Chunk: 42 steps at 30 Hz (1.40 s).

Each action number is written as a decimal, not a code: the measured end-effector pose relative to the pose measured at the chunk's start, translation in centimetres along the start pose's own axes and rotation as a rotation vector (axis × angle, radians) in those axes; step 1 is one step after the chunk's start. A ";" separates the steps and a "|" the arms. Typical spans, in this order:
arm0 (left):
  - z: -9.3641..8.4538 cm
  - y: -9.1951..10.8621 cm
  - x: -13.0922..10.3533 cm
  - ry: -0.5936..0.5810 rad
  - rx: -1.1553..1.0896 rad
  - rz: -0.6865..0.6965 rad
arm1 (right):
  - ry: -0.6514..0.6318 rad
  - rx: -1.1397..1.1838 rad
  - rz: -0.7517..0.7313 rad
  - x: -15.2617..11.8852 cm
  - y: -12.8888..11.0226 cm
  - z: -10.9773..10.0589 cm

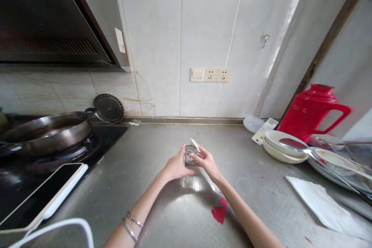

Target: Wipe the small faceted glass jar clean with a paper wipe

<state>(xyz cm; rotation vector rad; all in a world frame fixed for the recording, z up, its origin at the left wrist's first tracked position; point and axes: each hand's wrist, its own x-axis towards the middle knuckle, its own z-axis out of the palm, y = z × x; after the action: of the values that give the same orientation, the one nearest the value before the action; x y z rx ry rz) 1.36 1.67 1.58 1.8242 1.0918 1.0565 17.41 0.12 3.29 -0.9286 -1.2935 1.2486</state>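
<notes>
My left hand (178, 164) is wrapped round the left side of a small clear glass container (190, 154) with a dark, patterned look. It is held above the steel counter (162, 217). From the right, my right hand (207, 162) reaches over the container, its fingertips at its rim and side. A small bundle of thin white strips (195, 144) sticks up at the right fingers; I cannot make out exactly what it is. Below the hands, near my right forearm, lies a torn red scrap (220, 210).
To the left, a steel pan (48, 133) sits on the black stove, with a phone (40, 197) and white cable in front. On the right stand a red thermos jug (310, 112), stacked bowls (285, 157) and a white napkin (322, 203). Sockets (210, 74) are on the wall.
</notes>
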 end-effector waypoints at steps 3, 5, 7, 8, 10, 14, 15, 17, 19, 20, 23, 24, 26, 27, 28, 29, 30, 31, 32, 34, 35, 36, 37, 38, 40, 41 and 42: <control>-0.5 -0.1 0.0 -0.014 0.146 -0.018 | 0.014 0.016 0.058 0.0 -0.1 0.1; -0.5 0.0 0.0 -0.023 0.152 0.015 | 0.004 0.025 0.075 0.0 -0.1 0.1; -0.4 0.0 0.0 -0.022 0.134 0.065 | -0.020 0.024 0.076 0.0 -0.2 0.2; -0.2 0.0 0.1 -0.019 0.119 0.092 | -0.031 0.017 0.067 -0.1 -0.3 0.2; 0.0 0.0 0.1 -0.014 0.082 0.132 | -0.052 -0.023 0.021 -0.1 -0.4 0.2; 0.4 0.1 0.2 0.017 0.006 0.131 | -0.052 -0.209 -0.146 -0.1 0.0 0.0; 0.5 0.1 0.2 0.025 -0.009 0.117 | -0.038 -0.278 -0.178 -0.1 0.1 -0.2; 0.5 0.3 0.2 0.035 -0.037 0.088 | -0.014 -0.439 -0.256 -0.1 0.3 -0.6; 0.5 0.4 0.3 0.034 -0.057 0.076 | -0.027 -0.611 -0.395 -0.2 0.3 -1.0; 0.5 0.5 0.3 0.034 -0.064 0.076 | -0.043 -0.686 -0.475 -0.2 0.2 -1.2; 0.6 0.6 0.4 0.038 -0.086 0.078 | -0.086 -0.823 -0.647 -0.4 -0.2 -1.6; 0.6 0.7 0.4 0.039 -0.096 0.075 | -0.087 -0.839 -0.676 -0.5 -0.3 -1.6; 0.7 0.9 0.3 0.036 -0.113 0.067 | -0.086 -0.844 -0.712 -0.7 -0.5 -1.6; 0.8 1.1 0.2 0.035 -0.118 0.066 | -0.085 -0.836 -0.721 -0.7 -0.5 -1.6; 0.9 1.3 0.1 0.030 -0.121 0.068 | -0.083 -0.824 -0.718 -0.7 -0.5 -1.6; 1.0 1.5 0.0 0.020 -0.126 0.071 | -0.078 -0.808 -0.702 -0.7 -0.5 -1.6; 1.1 1.8 -0.1 0.009 -0.133 0.071 | -0.070 -0.791 -0.677 -0.6 -0.4 -1.6; 1.1 2.0 -0.2 0.001 -0.141 0.068 | -0.063 -0.774 -0.646 -0.5 -0.3 -1.6; 1.2 2.2 -0.2 -0.003 -0.147 0.062 | -0.055 -0.757 -0.615 -0.4 -0.3 -1.7; 1.2 2.5 -0.3 -0.002 -0.158 0.044 | -0.035 -0.729 -0.571 -0.2 -0.2 -1.9; 1.1 2.5 -0.3 0.002 -0.162 0.037 | -0.028 -0.723 -0.564 -0.2 -0.2 -1.9; 1.1 2.4 -0.3 0.007 -0.167 0.031 | -0.021 -0.722 -0.566 -0.2 -0.2 -1.9; 1.0 2.3 -0.2 0.013 -0.175 0.026 | -0.012 -0.725 -0.576 -0.3 -0.2 -1.9; 0.9 2.2 -0.1 0.020 -0.182 0.021 | -0.002 -0.731 -0.594 -0.4 -0.2 -1.8; 0.8 1.8 0.0 0.045 -0.188 0.008 | 0.004 -0.750 -0.642 -0.7 -0.4 -1.5; 0.8 1.6 0.1 0.058 -0.185 0.006 | -0.004 -0.764 -0.672 -0.8 -0.4 -1.3; 0.8 1.5 0.2 0.065 -0.176 0.014 | -0.024 -0.781 -0.708 -1.0 -0.5 -1.1</control>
<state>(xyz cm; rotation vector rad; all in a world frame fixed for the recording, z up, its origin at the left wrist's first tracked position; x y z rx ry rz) 2.61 1.16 2.59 1.6703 0.9918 1.1887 18.70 -0.74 3.49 -0.8398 -1.9504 0.1831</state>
